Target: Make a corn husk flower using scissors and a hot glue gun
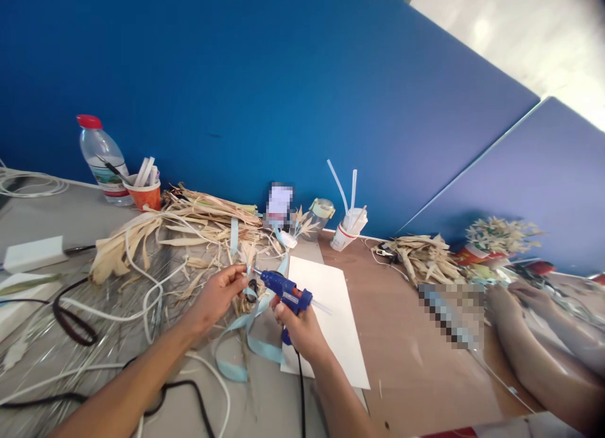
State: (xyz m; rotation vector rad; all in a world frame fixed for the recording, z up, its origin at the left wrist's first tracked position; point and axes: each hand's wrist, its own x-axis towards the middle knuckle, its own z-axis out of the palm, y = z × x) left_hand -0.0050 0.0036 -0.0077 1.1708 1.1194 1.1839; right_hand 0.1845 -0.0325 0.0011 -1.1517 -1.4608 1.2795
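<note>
My right hand [297, 324] is wrapped round a blue glue gun [286, 291], a clear glue stick poking out of its back end. The gun's nozzle points left, close to my left hand [225, 293]. The left fingers are pinched at the top of a small husk flower [247, 255]; its stem hangs below. A light blue ribbon [265, 350] curls beneath and between the hands. White paper [331, 312] lies under and right of the gun.
Dried husks [208, 211] spread along the blue partition [236, 79]. A bottle [103, 164], an orange cup [147, 195], a phone [280, 205], a jar [322, 212] and a white cup [344, 235] stand behind. Cables cross the left side. Another person's arms [534, 356] rest at right.
</note>
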